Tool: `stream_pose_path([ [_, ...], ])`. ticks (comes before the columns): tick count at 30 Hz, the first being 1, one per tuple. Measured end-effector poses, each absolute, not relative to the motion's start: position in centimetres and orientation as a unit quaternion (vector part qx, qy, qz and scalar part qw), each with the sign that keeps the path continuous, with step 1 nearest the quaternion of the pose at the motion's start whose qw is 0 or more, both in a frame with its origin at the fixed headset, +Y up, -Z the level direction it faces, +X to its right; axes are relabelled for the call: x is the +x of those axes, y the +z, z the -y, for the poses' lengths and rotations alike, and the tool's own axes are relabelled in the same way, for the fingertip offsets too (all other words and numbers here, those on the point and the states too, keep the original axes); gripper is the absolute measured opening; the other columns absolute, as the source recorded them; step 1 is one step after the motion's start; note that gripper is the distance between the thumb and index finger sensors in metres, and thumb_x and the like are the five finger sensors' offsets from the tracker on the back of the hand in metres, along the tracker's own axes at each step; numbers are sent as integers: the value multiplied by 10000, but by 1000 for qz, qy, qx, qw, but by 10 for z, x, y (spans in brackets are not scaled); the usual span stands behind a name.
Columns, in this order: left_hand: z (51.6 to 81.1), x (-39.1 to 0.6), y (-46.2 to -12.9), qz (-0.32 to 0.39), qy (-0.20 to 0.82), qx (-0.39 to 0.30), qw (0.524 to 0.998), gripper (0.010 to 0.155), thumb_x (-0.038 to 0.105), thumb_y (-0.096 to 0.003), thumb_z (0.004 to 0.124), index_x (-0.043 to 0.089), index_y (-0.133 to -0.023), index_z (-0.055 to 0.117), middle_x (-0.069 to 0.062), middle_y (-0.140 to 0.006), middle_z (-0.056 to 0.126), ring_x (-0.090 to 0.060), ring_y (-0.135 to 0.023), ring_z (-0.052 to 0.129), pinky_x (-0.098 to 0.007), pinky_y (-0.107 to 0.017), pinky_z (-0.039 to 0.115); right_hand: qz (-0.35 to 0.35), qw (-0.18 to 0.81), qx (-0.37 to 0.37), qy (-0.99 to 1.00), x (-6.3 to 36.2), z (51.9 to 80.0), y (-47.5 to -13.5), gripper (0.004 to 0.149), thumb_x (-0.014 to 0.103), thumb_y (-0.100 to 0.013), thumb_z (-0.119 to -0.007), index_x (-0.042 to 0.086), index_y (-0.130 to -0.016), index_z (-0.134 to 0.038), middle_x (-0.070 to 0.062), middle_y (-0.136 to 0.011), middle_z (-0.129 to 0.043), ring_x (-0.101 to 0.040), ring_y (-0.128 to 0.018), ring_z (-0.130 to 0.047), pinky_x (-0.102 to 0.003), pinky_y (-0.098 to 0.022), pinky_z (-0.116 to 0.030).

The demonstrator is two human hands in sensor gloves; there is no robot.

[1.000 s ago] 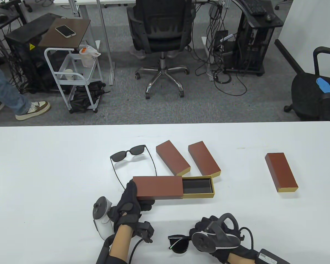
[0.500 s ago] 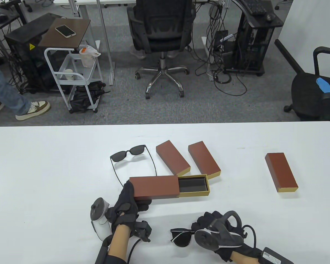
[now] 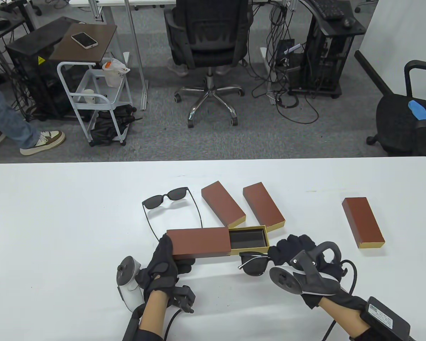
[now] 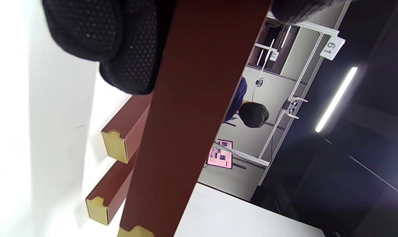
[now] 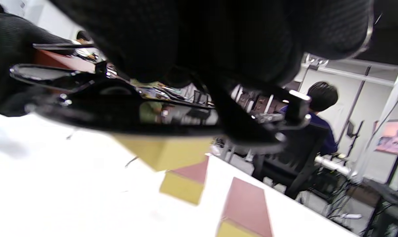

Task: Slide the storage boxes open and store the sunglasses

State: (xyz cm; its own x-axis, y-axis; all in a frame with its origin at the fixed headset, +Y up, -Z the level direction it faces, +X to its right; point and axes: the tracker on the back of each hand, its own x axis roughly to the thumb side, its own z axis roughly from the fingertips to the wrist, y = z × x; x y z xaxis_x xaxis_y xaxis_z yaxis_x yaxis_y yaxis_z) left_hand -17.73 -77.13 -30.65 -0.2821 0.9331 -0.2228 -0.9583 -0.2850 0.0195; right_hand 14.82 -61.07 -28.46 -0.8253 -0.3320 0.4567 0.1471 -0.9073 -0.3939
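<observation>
My left hand [image 3: 167, 261] grips the left end of a brown sleeve box [image 3: 198, 242], also seen in the left wrist view [image 4: 192, 108]. Its gold drawer [image 3: 250, 239] is slid out to the right, with an empty dark lining. My right hand [image 3: 293, 250] holds folded black sunglasses [image 3: 254, 264] just in front of the drawer's open end; they fill the right wrist view [image 5: 120, 112]. A second pair of sunglasses [image 3: 170, 206] lies unfolded on the table behind the box.
Two shut brown boxes [image 3: 223, 203] [image 3: 263, 205] lie side by side behind the open drawer. A third [image 3: 362, 222] lies at the right. The table's far edge [image 3: 213, 160] faces an office chair and floor cables.
My right hand has lifted the folded sunglasses from the table's front and carried them up to the drawer's open end. My left hand drew the box slightly left, then held it still.
</observation>
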Motion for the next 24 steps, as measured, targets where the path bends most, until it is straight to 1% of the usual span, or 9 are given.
stream_pose_path([
  [2, 771, -176, -306, -72, 796, -88, 595, 787, 650, -520, 551, 197, -1138, 371, -110, -874, 852, -294, -650, 948, -498, -497, 789, -183, 151, -250, -939, 149, 602, -291, 388, 333, -309, -883, 249, -687, -889, -90, -651, -956, -311, -529, -929, -499, -457, -777],
  [6, 770, -172, -306, -65, 794, -94, 597, 787, 650, -520, 552, 196, -1137, 373, -108, -873, 854, -294, -648, 949, -499, -496, 790, -186, 180, -232, -938, 146, 597, -297, 386, 330, -306, -885, 253, -684, -892, -83, -654, -956, -309, -534, -925, -498, -462, -773],
  [11, 768, -167, -306, -49, 791, -110, 600, 785, 648, -520, 554, 196, -1137, 377, -111, -871, 855, -296, -647, 950, -501, -495, 789, -178, 227, -232, -929, 144, 601, -297, 385, 327, -299, -891, 261, -678, -899, -77, -658, -958, -308, -541, -922, -497, -468, -771],
  [18, 767, -158, -306, -27, 780, -131, 611, 784, 644, -521, 556, 193, -1138, 381, -113, -869, 857, -299, -645, 949, -503, -493, 788, -158, 261, -242, -921, 138, 606, -291, 376, 330, -286, -905, 276, -659, -916, -58, -649, -973, -299, -538, -928, -494, -469, -775],
  [24, 764, -148, -305, -6, 782, -149, 605, 784, 642, -523, 549, 191, -1138, 367, -114, -877, 848, -299, -653, 946, -503, -498, 787, -134, 253, -247, -926, 130, 611, -290, 375, 338, -278, -911, 279, -647, -923, -51, -633, -986, -289, -523, -941, -487, -459, -787],
])
